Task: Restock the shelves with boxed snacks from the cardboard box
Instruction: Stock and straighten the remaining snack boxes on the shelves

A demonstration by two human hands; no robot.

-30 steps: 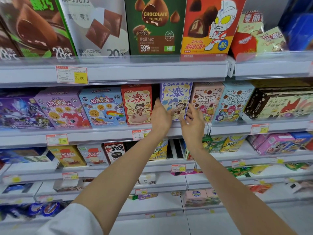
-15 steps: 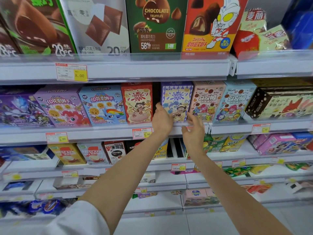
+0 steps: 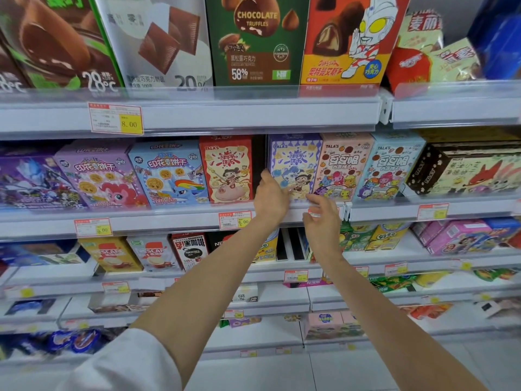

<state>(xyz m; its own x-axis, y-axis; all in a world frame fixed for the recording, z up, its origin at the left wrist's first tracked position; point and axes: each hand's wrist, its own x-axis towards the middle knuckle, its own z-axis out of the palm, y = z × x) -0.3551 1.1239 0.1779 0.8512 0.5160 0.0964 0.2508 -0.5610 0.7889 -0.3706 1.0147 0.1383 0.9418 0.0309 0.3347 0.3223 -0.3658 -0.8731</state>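
Head view: the purple box [image 3: 296,165] stands upright at the front of the second shelf [image 3: 169,218] from the top, its printed face outward. On its right it sits tight against a pink box [image 3: 344,167], and a light blue box [image 3: 392,167] follows. On its left a dark gap separates it from a red box [image 3: 225,170].

The left hand [image 3: 270,197] holds the purple box at its lower left corner, with the thumb raised along the box's left edge in the gap and the fingers curled over the lower front. The right hand [image 3: 322,218] hovers just below the box in front of the shelf rail, fingers loosely spread and holding nothing; whether its index finger touches the box I cannot tell.

A price tag [image 3: 235,220] hangs on the rail under the red box, beside the left wrist. On the shelf above stands a green truffle box [image 3: 253,40]. A white sleeve [image 3: 127,362] covers the left upper arm.
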